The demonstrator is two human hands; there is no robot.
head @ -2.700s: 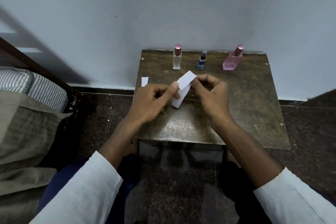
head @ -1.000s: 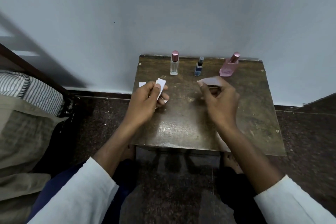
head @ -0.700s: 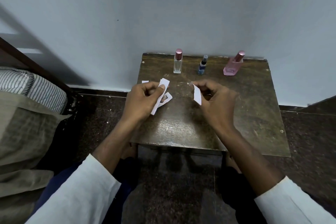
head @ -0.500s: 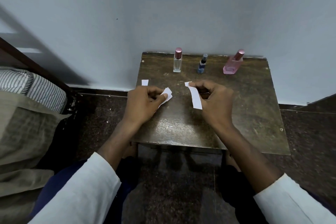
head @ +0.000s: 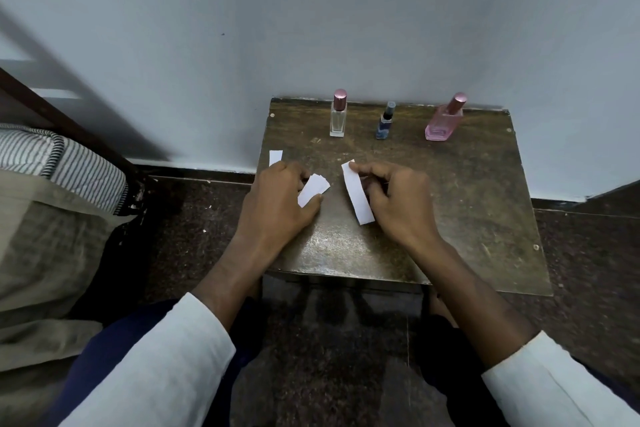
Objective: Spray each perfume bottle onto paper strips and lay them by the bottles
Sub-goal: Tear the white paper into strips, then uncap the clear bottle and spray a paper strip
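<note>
1. Paper strips: one long strip [head: 357,192] is pinched at its upper end by the right hand [head: 398,201], just right of the frame's centre, its lower end angled down toward the surface [head: 478,204].
2. The left hand [head: 277,204], just left of centre, is closed around a smaller bundle of strips [head: 313,189], which fans out past its fingers.
3. A third, short piece [head: 275,157] lies alone at the surface's left edge, above the left hand.
4. Change: a few seconds ago both hands held the paper together at the middle. Now they have parted, each keeping its own share, and both have dropped close to the surface.
5. Meaning, as I judge it: the paper has been separated into single strips, so preparation looks nearly finished and spraying has not begun.
6. The three bottles stand in a row near the wall, in the upper centre of the frame: a clear bottle [head: 338,114], a small dark blue bottle [head: 385,121] and a pink bottle [head: 445,120]. All appear capped and none is touched.
7. No strip lies beside any bottle yet.
8. Likely next: free one hand by putting its paper down, then reach for a bottle.
</note>
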